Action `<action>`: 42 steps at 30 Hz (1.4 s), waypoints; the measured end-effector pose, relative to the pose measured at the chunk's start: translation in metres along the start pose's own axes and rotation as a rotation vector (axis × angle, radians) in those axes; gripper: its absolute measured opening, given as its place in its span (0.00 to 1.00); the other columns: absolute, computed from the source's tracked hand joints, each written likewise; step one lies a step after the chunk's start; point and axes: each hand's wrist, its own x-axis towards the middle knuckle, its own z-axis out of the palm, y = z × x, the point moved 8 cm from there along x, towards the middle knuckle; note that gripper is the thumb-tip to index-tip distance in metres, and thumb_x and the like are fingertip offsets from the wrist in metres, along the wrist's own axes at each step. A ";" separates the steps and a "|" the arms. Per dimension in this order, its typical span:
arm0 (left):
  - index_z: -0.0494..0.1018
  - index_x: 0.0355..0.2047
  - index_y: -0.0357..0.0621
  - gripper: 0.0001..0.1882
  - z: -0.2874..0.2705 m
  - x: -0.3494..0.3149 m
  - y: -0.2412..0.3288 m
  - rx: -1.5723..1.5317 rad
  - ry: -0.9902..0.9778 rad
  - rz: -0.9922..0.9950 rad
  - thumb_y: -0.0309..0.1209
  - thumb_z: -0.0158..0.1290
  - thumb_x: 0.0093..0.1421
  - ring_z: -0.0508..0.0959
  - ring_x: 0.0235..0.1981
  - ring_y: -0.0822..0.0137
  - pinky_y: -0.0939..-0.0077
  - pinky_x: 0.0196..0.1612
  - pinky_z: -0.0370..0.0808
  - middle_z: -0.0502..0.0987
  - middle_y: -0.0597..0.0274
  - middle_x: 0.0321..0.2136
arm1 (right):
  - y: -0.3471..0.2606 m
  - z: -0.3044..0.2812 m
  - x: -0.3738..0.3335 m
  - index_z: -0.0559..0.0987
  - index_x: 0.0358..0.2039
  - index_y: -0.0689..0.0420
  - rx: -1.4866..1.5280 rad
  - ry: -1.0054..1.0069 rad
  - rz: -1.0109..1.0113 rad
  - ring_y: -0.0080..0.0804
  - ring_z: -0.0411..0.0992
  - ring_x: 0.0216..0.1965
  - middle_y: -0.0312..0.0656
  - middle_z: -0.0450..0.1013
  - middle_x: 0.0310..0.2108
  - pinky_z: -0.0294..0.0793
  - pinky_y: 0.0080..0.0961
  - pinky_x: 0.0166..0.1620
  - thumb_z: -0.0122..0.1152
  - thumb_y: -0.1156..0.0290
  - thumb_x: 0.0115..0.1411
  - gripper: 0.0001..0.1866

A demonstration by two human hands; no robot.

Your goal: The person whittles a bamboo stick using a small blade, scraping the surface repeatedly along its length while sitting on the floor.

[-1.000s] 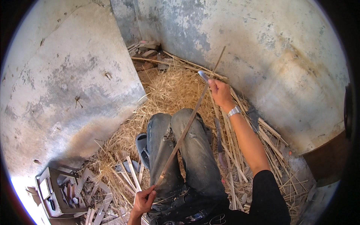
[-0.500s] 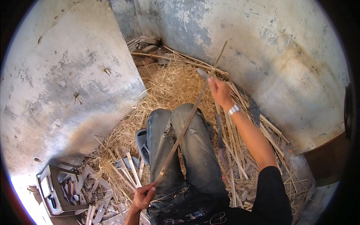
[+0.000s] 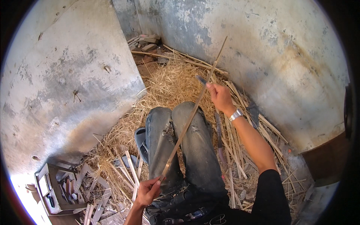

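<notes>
A long bamboo strip (image 3: 185, 129) slants above jeans-clad thighs (image 3: 161, 131), its near end pinched by the left hand (image 3: 148, 192). The right hand (image 3: 220, 96) curls round a knife (image 3: 200, 79) beside it. Shavings (image 3: 174, 84) spread ahead; loose strips (image 3: 273, 129) lie right, a box-like frame (image 3: 71, 206) left.

Corner of a room bounded by weathered plaster. The whitish, grey-blotched left wall (image 3: 56, 86) is pitted with small holes and ends in a straight edge; the off-white right wall (image 3: 262, 82), flaking to blue-grey, bears a brownish stain (image 3: 300, 58). Straw-coloured, curly fibrous shavings (image 3: 168, 82) cover much of the grey floor (image 3: 299, 165). Broken grey-brown rubble (image 3: 150, 47) lies in the far corner. Lower left: an open, dark-edged boxlike frame (image 3: 69, 207) beside glaring white light (image 3: 22, 191). Right: a dark brown flat panel (image 3: 326, 159).
</notes>
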 end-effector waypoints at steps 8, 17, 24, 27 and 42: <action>0.72 0.60 0.29 0.23 0.049 0.057 0.024 -0.015 -0.020 0.076 0.38 0.49 0.77 0.55 0.13 0.80 0.79 0.17 0.53 0.58 0.76 0.16 | -0.079 0.031 -0.065 0.83 0.30 0.57 0.167 -0.250 -0.046 0.45 0.66 0.12 0.49 0.67 0.12 0.62 0.39 0.20 0.59 0.57 0.72 0.18; 0.72 0.58 0.30 0.21 0.087 0.093 0.056 -0.207 -0.090 0.080 0.38 0.45 0.79 0.55 0.13 0.81 0.81 0.16 0.51 0.58 0.75 0.16 | -0.107 0.003 -0.112 0.75 0.22 0.60 0.164 -0.350 -0.007 0.47 0.63 0.14 0.50 0.65 0.14 0.60 0.39 0.21 0.61 0.60 0.72 0.22; 0.70 0.59 0.30 0.24 0.097 0.037 0.030 -0.451 -0.268 -0.037 0.41 0.43 0.79 0.53 0.12 0.80 0.81 0.16 0.51 0.55 0.74 0.17 | -0.111 -0.032 -0.152 0.82 0.37 0.60 0.649 -0.323 0.468 0.13 0.65 0.27 0.27 0.71 0.24 0.63 0.20 0.29 0.63 0.57 0.71 0.17; 0.72 0.59 0.31 0.23 0.101 0.021 0.034 -0.438 -0.247 0.108 0.40 0.43 0.79 0.52 0.13 0.80 0.81 0.19 0.51 0.54 0.75 0.17 | -0.164 -0.022 -0.166 0.82 0.41 0.62 0.820 -0.340 0.487 0.10 0.64 0.27 0.25 0.69 0.25 0.62 0.16 0.29 0.68 0.63 0.68 0.14; 0.79 0.54 0.31 0.17 0.077 -0.027 0.040 0.398 0.412 0.525 0.30 0.58 0.71 0.81 0.24 0.69 0.74 0.31 0.76 0.82 0.49 0.25 | -0.201 -0.019 -0.194 0.83 0.32 0.65 0.712 -0.071 0.383 0.10 0.62 0.23 0.26 0.72 0.22 0.59 0.16 0.25 0.69 0.71 0.67 0.10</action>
